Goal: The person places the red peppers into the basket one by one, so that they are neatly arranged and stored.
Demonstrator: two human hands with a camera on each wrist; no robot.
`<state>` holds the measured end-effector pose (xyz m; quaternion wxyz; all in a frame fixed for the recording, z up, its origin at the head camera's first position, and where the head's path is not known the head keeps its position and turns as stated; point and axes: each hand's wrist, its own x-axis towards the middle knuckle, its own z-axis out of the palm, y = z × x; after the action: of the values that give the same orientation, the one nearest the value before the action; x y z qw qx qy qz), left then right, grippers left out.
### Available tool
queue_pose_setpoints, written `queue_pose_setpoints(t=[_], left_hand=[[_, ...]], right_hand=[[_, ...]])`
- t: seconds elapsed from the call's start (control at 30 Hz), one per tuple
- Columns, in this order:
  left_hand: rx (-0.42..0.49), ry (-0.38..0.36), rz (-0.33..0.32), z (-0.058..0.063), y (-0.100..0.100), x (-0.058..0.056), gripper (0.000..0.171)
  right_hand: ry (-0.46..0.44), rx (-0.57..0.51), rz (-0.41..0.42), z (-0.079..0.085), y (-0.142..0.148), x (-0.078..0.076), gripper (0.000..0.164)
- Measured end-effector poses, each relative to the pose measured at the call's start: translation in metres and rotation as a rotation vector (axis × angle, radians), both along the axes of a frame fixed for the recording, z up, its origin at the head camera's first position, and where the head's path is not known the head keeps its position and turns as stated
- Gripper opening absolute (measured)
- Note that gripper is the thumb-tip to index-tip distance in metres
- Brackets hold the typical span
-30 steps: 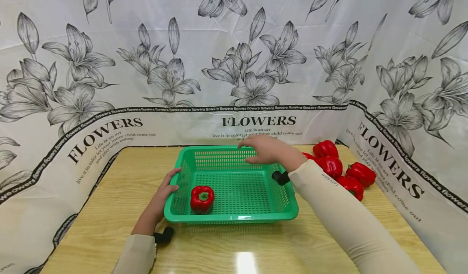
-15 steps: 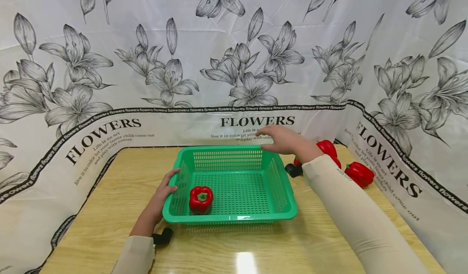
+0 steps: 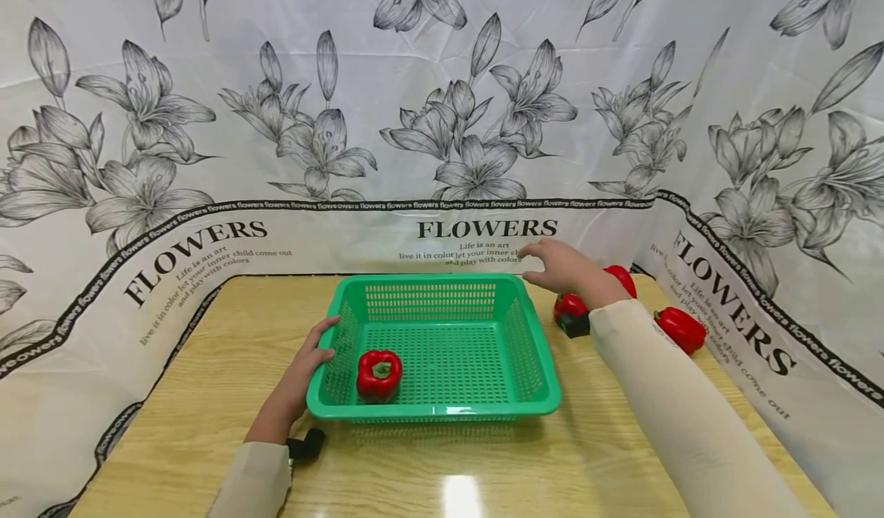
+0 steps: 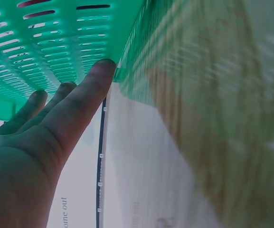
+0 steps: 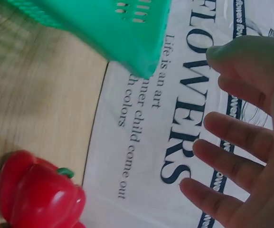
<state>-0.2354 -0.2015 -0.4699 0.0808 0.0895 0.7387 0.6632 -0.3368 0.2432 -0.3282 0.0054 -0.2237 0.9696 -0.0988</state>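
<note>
A green plastic basket [image 3: 442, 410] with slotted walls sits mid-table. One red bell pepper [image 3: 378, 376] stands in its near left corner, stem up. My left hand [image 3: 304, 368] holds the basket's left rim, with two fingertips over the edge; in the left wrist view, the other fingers of this hand [image 4: 56, 128] lie along the slotted outer wall. To the right of the basket, my right hand [image 3: 562, 266] hovers with nothing in it, fingers spread and relaxed in the right wrist view. Below it lies a red bell pepper [image 5: 42, 194]. My right forearm partly hides the other peppers.
Further red bell peppers lie at the table's back right, one by the right edge [image 3: 680, 329] and one [image 3: 621, 276] behind my wrist. Black camera mounts [image 3: 307, 445] jut from both wrists. A flower-printed curtain [image 3: 476, 134] closes off the back and sides of the wooden table [image 3: 414, 472].
My right hand has moved right, from over the basket to beyond its right rim, above the peppers. The left hand and the pepper in the basket have stayed in place.
</note>
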Motion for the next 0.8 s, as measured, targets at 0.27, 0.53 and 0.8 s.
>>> queue_pose_setpoints(t=[0.27,0.53,0.8], left_hand=[[0.002,0.039,-0.022,0.0,-0.002,-0.001,0.061],[0.012,-0.005,-0.007,0.0,-0.001,-0.002,0.06],[0.018,-0.021,-0.007,-0.001,-0.001,-0.003,0.059]], right_hand=[[-0.048,0.024,-0.059,-0.023,0.017,-0.004,0.043],[-0.055,0.047,-0.074,-0.037,0.023,-0.004,0.043],[-0.085,0.077,-0.11,-0.049,0.032,-0.004,0.044]])
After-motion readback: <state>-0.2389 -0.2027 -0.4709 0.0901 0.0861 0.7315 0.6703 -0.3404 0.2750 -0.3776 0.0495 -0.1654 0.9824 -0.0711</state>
